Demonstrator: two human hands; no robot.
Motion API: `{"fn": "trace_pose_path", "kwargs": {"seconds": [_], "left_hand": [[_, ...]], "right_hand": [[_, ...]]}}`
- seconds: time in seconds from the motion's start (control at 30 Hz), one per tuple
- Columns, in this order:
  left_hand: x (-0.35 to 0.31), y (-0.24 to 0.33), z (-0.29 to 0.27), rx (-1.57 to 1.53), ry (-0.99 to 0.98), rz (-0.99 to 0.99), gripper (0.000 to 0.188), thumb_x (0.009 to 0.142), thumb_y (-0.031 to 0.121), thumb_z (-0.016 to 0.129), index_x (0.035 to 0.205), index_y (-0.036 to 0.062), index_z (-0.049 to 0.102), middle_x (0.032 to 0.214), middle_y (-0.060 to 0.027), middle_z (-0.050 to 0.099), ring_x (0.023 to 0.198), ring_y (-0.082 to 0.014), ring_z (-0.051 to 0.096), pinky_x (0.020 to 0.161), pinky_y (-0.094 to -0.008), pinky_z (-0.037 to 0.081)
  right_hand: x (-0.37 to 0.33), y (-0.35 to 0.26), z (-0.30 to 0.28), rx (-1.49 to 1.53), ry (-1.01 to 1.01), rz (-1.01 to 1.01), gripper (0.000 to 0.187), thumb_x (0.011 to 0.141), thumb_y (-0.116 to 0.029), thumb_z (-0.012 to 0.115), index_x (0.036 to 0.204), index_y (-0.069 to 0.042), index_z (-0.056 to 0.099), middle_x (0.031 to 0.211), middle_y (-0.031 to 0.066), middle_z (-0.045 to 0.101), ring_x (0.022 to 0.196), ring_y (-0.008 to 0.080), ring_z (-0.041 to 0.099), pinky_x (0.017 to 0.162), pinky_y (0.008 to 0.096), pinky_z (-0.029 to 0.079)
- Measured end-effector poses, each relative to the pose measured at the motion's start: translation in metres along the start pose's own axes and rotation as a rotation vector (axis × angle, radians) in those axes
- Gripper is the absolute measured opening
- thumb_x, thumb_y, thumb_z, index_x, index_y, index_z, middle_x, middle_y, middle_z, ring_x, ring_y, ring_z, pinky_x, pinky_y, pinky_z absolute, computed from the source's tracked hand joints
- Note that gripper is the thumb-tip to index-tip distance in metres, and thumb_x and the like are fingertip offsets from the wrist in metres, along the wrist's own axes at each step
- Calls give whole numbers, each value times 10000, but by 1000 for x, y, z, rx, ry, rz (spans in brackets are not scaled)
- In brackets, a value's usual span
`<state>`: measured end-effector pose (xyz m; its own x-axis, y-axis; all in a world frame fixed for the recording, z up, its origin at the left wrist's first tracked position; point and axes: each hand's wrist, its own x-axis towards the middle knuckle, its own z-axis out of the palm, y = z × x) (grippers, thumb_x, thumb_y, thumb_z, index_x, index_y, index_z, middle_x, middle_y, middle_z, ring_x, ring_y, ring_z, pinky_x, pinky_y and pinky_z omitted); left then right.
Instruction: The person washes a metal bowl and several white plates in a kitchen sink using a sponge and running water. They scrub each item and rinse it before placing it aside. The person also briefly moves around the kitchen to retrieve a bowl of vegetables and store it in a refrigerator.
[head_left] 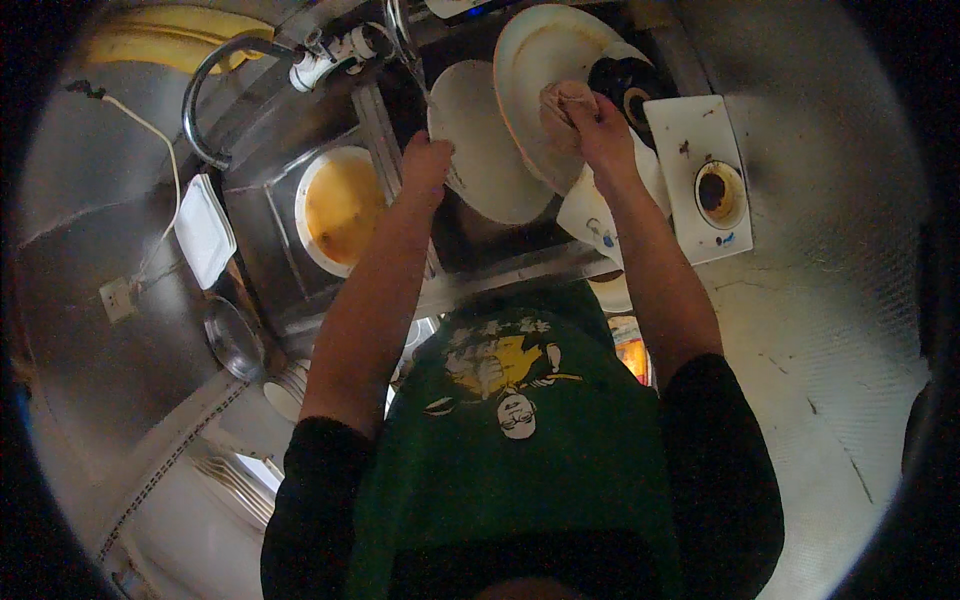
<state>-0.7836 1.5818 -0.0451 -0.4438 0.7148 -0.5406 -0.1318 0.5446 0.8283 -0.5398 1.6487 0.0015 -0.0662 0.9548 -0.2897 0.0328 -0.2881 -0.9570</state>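
Note:
My left hand (427,167) is closed on the left edge of a white oval plate (487,160), which is tilted over the right sink basin. My right hand (606,137) is closed on a crumpled beige cloth (562,108). The cloth lies in front of a second large oval plate (540,60) with a brownish rim. I cannot tell whether cloth and plate touch. Just right of the cloth are a dark round bowl (622,82) and a white rectangular dish (690,150) with dark scraps and a small stained cup (720,192).
A round white bowl of yellow-brown liquid (343,208) sits in the left basin. A curved metal faucet (200,110) arches at the upper left. White square plates (205,232) stand at the sink's left edge, a metal bowl (234,336) below them. More plates (232,485) stand lower left.

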Motion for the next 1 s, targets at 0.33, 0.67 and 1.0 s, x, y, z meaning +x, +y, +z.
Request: {"fn": "trace_pose_path", "kwargs": {"seconds": [0.33,0.67,1.0], "left_hand": [[-35,49,-64,21,27,-29,431,609,61,530,1025,-42,486,915,-139,552,797,-257,554,698,-356,464],[-128,60,-150,-485,-19,109,443,617,39,537,1053,-24,484,1017,-139,544,967,-313,536,903,-464,435],[-177,54,-115,-563,-257,66,600,554,1,567,1140,-11,440,1052,-147,536,1016,-323,528,883,-462,455]], "right_hand": [[-9,-10,-12,140,2,128,513,818,-294,616,1229,-27,462,1076,100,578,922,176,564,719,277,462],[-49,-34,101,-240,-458,-457,379,800,-290,601,1134,-119,544,1100,94,561,880,288,572,723,386,482],[11,-32,164,-729,-159,-895,271,757,-237,596,989,-98,597,917,106,593,877,289,548,781,397,444]]}}
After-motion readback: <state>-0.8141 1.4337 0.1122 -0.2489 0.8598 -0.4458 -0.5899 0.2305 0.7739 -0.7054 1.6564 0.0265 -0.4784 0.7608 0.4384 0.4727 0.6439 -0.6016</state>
